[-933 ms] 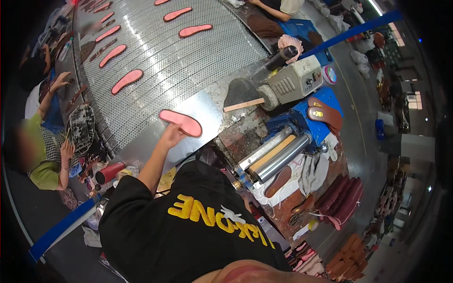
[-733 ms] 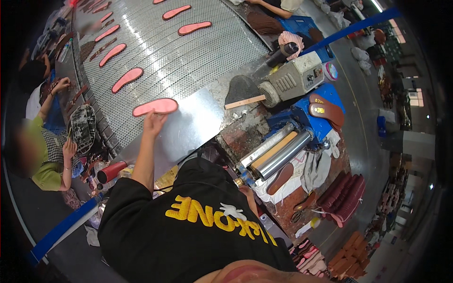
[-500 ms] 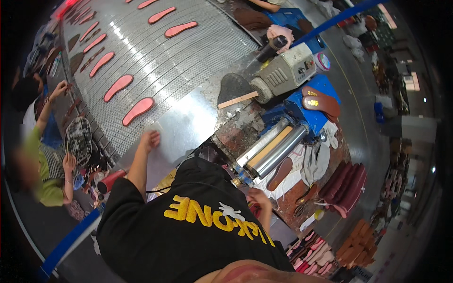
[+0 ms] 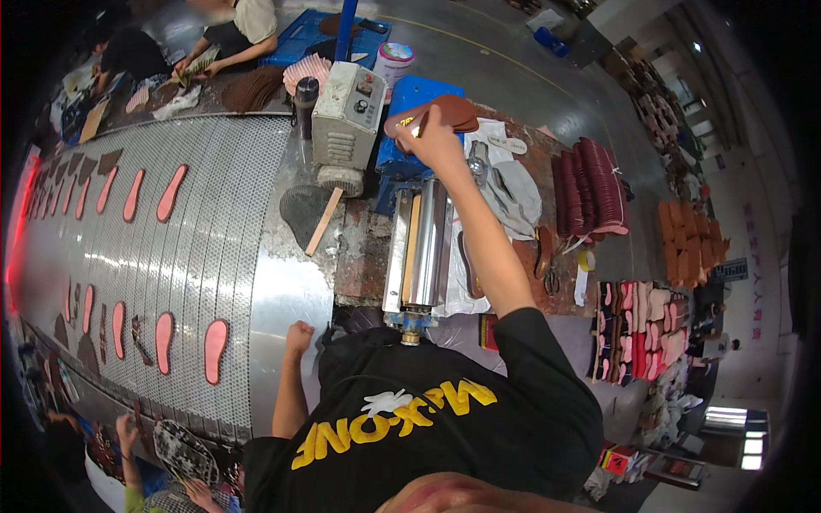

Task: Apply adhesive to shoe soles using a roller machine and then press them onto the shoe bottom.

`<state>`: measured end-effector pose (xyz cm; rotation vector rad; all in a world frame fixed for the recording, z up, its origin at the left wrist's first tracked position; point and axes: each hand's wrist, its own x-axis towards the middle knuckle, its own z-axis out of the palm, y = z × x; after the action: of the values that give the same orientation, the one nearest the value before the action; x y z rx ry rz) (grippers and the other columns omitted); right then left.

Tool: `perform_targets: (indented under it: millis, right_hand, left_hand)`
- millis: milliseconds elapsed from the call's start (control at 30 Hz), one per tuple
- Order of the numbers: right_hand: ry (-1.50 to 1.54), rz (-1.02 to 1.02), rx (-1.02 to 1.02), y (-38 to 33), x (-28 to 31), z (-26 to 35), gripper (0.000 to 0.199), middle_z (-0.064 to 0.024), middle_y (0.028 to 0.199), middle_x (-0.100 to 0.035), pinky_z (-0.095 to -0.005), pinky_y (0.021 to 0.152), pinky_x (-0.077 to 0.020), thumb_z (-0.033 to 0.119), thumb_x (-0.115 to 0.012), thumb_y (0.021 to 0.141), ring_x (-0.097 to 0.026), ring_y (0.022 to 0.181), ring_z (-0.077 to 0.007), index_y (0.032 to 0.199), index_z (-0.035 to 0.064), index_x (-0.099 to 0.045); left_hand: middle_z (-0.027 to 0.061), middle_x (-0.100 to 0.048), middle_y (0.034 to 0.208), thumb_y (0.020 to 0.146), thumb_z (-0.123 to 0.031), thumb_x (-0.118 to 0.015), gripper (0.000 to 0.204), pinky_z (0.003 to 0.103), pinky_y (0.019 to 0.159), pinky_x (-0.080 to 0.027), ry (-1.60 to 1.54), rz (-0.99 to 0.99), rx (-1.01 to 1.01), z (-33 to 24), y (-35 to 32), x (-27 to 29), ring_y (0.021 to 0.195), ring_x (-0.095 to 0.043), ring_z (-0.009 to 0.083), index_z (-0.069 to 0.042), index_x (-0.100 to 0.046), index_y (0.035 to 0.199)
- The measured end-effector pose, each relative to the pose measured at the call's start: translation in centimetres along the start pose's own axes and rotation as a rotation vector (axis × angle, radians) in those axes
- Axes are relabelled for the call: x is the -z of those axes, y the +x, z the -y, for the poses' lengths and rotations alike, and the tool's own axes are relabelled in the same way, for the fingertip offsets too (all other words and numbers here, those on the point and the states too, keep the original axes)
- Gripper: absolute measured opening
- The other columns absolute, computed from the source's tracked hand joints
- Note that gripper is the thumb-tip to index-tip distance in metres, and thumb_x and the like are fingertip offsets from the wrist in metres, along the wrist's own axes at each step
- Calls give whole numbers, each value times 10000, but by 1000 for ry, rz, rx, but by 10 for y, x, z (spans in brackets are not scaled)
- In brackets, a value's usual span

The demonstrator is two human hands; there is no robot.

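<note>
Up on the blue machine housing [image 4: 409,90], my right hand [image 4: 434,141] grips the near side of a brown insole [image 4: 414,118] with gold print. More brown insoles [image 4: 460,111] lie fanned beside it, partly under my fingers. My right forearm stretches over the table, just right of a roller machine with a shiny steel roller [image 4: 425,248] and a tan roller beside it. My left hand [image 4: 299,335] is closed in a loose fist above the smooth metal plate [image 4: 278,299] at the conveyor's end, with nothing visible in it.
Pink insoles [image 4: 216,350] ride in two rows on the mesh conveyor [image 4: 192,256]. A grey motor box [image 4: 346,120], a wooden strip [image 4: 324,222] and a dark bottle [image 4: 305,103] stand or lie near the machine. Scissors [image 4: 552,278] and maroon bundles [image 4: 590,188] are at right. Co-workers sit around the conveyor.
The view has swung to the right. My right hand has gone from beside my waist up to the brown insoles and taken hold of one. My left hand stays by the metal plate.
</note>
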<state>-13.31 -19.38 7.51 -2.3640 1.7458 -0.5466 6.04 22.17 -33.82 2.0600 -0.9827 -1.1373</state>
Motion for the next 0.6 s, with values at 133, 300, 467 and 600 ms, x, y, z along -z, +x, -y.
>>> perform_targets:
  millis: [133,300,467,600]
  right_hand:
    - [-160,114,-142,27,-28,6,998,-249,1044,-576,-424,728,-501,574,-588,698,-623,845,-369,1372,-9,-140]
    - [-12,166,-158,13,-7,16,885,-270,948,-605,-414,763,-480,373,-596,732,-606,882,-382,1364,-16,-114]
    - [654,-333,-11,-30,6,-35,439,-156,866,-620,-358,567,-492,100,-546,815,-623,733,-241,1217,10,-396]
    - [1312,-504,-245,-88,35,-99,194,-17,713,-540,-212,400,-382,69,-502,859,-473,530,-62,1035,8,-556]
  left_hand:
    - [173,-607,766,729,-284,-635,222,449,713,-460,259,29,-22,-20,-5,0,804,-560,373,-67,-589,741]
    - [169,-604,843,713,-305,-644,241,443,795,-439,318,102,39,-27,-8,6,915,-518,368,-81,-587,782]
    - [178,-608,854,703,-303,-655,261,431,765,-455,289,197,80,-16,1,7,877,-546,340,-69,-588,797]
    - [103,-602,734,731,-235,-645,203,355,642,-482,132,334,209,-4,12,12,697,-578,234,-55,-577,796]
